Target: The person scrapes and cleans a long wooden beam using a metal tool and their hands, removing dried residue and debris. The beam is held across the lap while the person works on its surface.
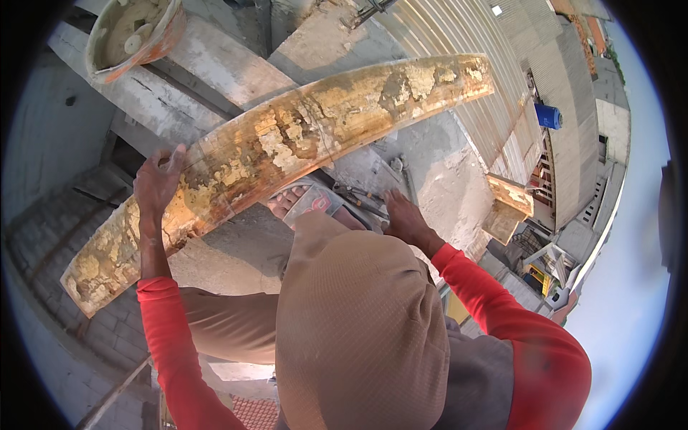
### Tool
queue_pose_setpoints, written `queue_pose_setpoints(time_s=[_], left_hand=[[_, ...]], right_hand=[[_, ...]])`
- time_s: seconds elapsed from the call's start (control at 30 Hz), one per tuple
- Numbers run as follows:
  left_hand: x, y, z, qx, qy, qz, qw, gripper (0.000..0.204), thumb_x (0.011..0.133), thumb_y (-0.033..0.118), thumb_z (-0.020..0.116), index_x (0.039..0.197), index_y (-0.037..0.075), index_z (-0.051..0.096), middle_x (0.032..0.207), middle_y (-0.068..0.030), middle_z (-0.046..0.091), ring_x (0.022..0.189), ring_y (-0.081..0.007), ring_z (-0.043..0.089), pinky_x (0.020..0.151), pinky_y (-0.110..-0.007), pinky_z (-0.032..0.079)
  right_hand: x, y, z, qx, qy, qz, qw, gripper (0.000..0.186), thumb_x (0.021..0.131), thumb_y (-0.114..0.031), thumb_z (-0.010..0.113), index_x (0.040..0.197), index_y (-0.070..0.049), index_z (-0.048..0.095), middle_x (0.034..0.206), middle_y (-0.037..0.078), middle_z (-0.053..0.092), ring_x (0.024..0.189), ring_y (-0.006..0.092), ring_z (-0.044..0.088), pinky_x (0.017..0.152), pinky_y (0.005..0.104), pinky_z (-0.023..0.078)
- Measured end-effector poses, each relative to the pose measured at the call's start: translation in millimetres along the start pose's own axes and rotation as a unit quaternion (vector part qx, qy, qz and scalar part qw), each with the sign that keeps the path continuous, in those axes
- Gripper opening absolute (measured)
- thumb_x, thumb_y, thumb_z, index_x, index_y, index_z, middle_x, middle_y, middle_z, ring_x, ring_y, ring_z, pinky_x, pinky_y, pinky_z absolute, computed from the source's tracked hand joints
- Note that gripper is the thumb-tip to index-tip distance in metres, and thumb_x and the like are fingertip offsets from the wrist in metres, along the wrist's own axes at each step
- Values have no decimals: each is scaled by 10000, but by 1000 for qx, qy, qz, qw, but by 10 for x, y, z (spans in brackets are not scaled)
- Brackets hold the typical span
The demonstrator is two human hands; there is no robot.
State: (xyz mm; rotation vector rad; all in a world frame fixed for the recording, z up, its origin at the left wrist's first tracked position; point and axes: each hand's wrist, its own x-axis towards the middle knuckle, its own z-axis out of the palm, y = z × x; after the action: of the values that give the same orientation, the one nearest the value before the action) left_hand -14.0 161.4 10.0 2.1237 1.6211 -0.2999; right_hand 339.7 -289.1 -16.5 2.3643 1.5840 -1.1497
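A long wooden plank [301,132], crusted with flaking dried mortar, stretches from lower left to upper right in front of me. My left hand [158,179] is closed on it near its left end, thumb and fingers at the far edge. Off the plank, to the right of my sandalled foot [287,201], my right hand [410,223] reaches forward with its fingers stretched out and nothing visible in them. Just left of that hand lies a dark long-handled tool [362,197]; its exact kind is unclear.
A bucket [163,44] with greyish material inside stands at the far left by concrete beams [222,64]. On the right are a sand-strewn ledge [448,161], a wooden box [509,204], corrugated roofing [459,36] and a blue drum [548,116]. Brown cloth [358,322] covers the near middle.
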Motion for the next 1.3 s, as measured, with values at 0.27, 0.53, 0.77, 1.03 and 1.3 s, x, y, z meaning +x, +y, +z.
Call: queue_pose_setpoints(time_s=[0.27,0.53,0.77,1.03,1.3], left_hand=[[75,-93,-55,100,-55,20,993,1035,966,920,385,1257,18,800,1161,-297,779,1181,-455,729,1046,-517,543],[105,-158,-14,75,-47,45,995,1090,953,938,395,1197,-52,778,1195,-322,760,1190,-487,719,1049,-559,530],[190,-264,92,51,-122,24,991,1121,953,939,387,1146,-96,773,1198,-389,724,1201,-532,687,1065,-551,502],[181,-258,123,62,-96,37,993,1149,950,941,393,1139,-133,754,1176,-421,707,1204,-533,686,1048,-550,508],[65,-224,62,73,-53,58,994,1110,969,927,376,1090,-101,776,1134,-388,741,1158,-541,713,1024,-595,528]], right_hand=[[10,16,252,-35,-13,45,998,613,812,-99,753,1360,54,524,1285,290,583,1164,486,668,957,520,597],[-278,244,652,167,42,212,962,275,908,-197,792,1002,-29,595,775,66,664,724,272,680,674,473,525],[-326,-285,320,410,120,133,894,253,1020,-222,743,895,-43,616,734,-2,575,657,91,487,589,334,404],[-252,-795,-137,534,70,237,809,343,1101,-287,641,1191,32,728,859,63,690,729,161,636,678,353,500],[-402,-634,-565,285,124,151,939,414,1088,-308,650,1371,-7,664,972,158,719,940,295,700,893,459,530]])
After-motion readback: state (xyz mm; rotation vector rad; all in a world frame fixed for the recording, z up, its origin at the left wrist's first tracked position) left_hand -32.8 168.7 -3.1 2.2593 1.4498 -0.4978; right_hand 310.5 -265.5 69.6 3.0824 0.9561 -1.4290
